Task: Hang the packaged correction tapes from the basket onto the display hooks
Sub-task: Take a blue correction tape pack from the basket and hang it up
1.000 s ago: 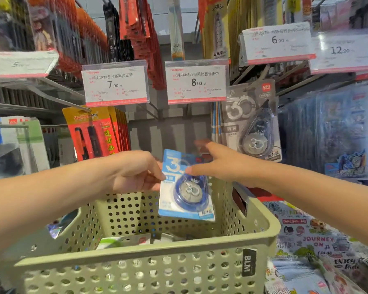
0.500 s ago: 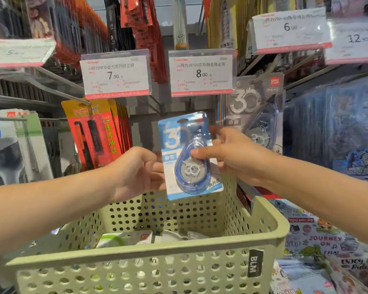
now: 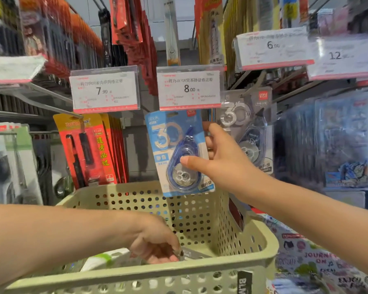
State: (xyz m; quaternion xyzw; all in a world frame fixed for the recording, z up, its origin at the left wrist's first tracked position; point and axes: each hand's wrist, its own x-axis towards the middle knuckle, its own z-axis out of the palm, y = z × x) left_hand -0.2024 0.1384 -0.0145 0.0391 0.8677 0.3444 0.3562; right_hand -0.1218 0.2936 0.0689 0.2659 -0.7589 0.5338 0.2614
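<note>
A: Basket (image 3: pixel 232 270) is below both your hands, green, perforated. What's your left hand (image 3: pixel 155 240) doing?

B: It's down inside the basket, fingers curled on a clear-wrapped pack (image 3: pixel 192 253) at the fingertips. Can't tell if you've actually gripped it.

A: And the right hand (image 3: pixel 223 164)?

B: Up at the rack. Thumb across the front of the blue correction tape pack (image 3: pixel 176 153), fingers behind its right edge, pinched shut on it. Pack is upright, top edge just under the 8.00 price tag (image 3: pixel 189 90). Grey tape pack (image 3: pixel 248 128) hangs just behind your knuckles. Can't see the hook.
</note>
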